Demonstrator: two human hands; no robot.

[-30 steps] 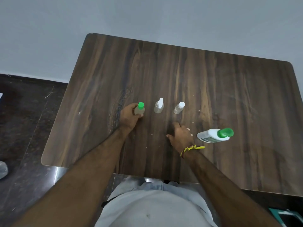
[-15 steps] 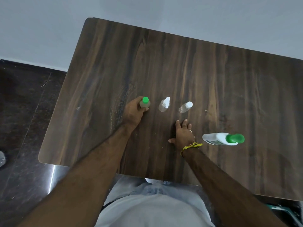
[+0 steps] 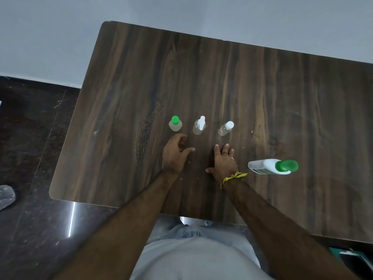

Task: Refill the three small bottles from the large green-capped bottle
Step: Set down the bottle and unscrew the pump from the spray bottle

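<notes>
We found all three small bottles [image 3: 199,127] capped in a row on the counter [image 3: 282,98], the large green-capped bottle [image 3: 271,167] unopened near right, and the left hand [image 3: 174,156] and right hand [image 3: 224,162] empty, fingers loose, so refilling appeared unstarted.

A dark wood-grain table [image 3: 262,87] carries three small bottles in a row: green-capped [image 3: 175,124], spray-topped [image 3: 199,126], white-capped [image 3: 226,128]. Nearer (to the right) stands the large bottle [image 3: 270,167]. The right hand [image 3: 223,163] rests flat on it.
</notes>
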